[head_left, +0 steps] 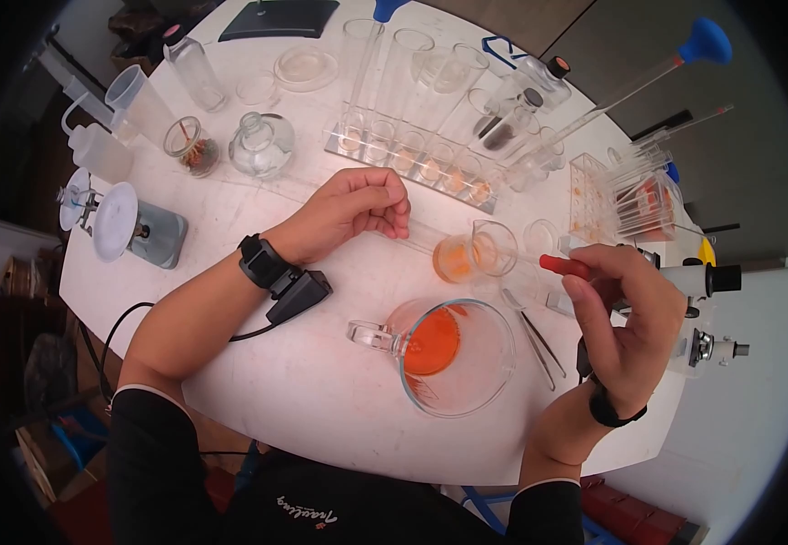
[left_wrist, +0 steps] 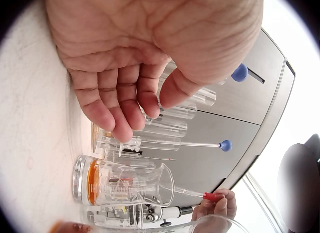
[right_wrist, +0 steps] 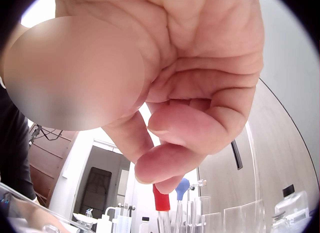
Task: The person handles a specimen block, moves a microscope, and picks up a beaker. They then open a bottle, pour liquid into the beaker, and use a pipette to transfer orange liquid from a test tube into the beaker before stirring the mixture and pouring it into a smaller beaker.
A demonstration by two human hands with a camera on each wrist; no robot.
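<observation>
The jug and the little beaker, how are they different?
The jug has a handle, but the beaker has none. The jug looks wider than the beaker. The jug's liquid is deep orange; the beaker's liquid is paler. Both are see-through and stand on the table.

We see white table (head_left: 312, 400); behind it, grey cabinet (left_wrist: 235, 131) with dark handles (left_wrist: 256, 75). On right side, we notice pale wall (head_left: 758, 391).
</observation>
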